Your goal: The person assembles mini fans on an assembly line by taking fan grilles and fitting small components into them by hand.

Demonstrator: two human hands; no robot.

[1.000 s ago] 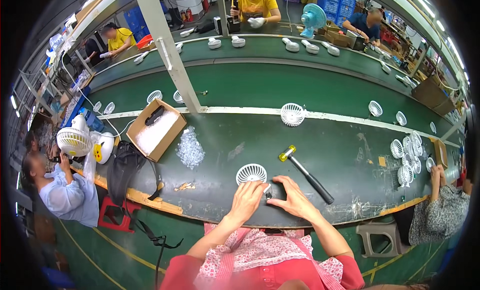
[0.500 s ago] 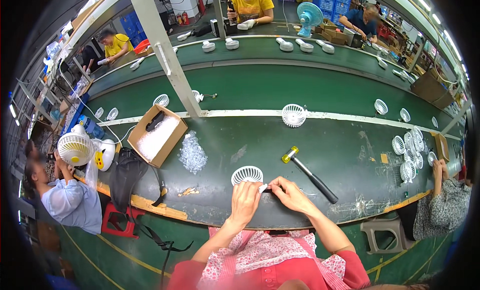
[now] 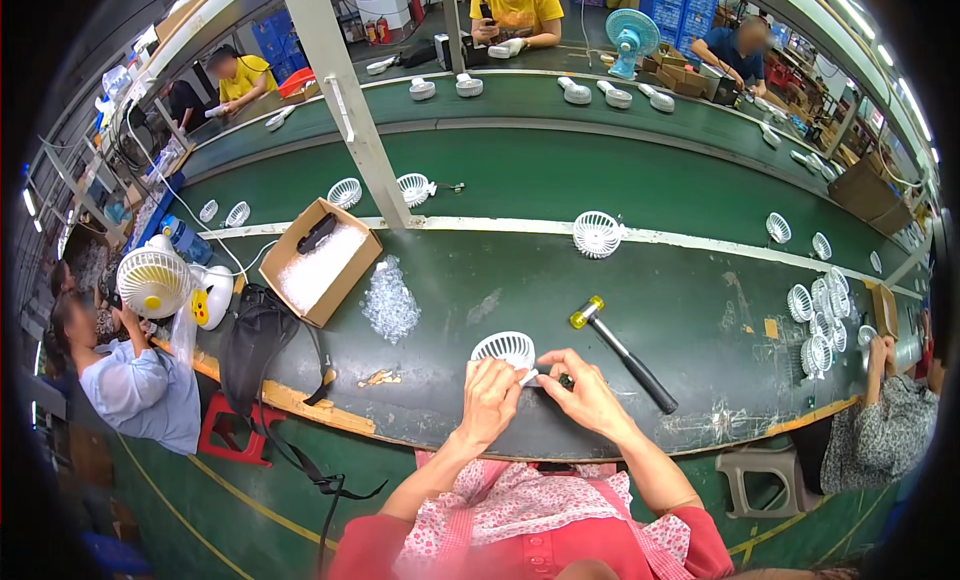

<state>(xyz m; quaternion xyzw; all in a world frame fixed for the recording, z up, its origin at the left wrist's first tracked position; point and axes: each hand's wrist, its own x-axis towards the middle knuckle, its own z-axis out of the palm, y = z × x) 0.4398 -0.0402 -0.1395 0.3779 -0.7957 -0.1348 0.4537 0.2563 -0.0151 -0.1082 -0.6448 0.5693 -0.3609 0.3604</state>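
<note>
A white round slotted fan cage (image 3: 505,347) lies tilted on the dark green bench in front of me. My left hand (image 3: 490,395) is closed on its near edge, next to a short white stub. Just to the right, the thumb and index finger of my right hand (image 3: 588,392) are bent together by that stub. A small dark green part shows under the right fingers, and what they pinch is mostly hidden. A mallet (image 3: 628,355) with yellow heads and a black grip rests beyond my right hand.
A cardboard box (image 3: 350,270) and a pile of small clear plastic pieces (image 3: 390,302) sit to the left. Another fan cage (image 3: 597,235) stands by the white rail, with more stacked at right (image 3: 822,315). A post (image 3: 345,100) rises before the green conveyor belt. Co-workers sit around.
The fan cage in my left hand is tilted up a little more. My right fingers have shifted, and the dark green part now shows. On the belt, a fan cage has come out from behind the post.
</note>
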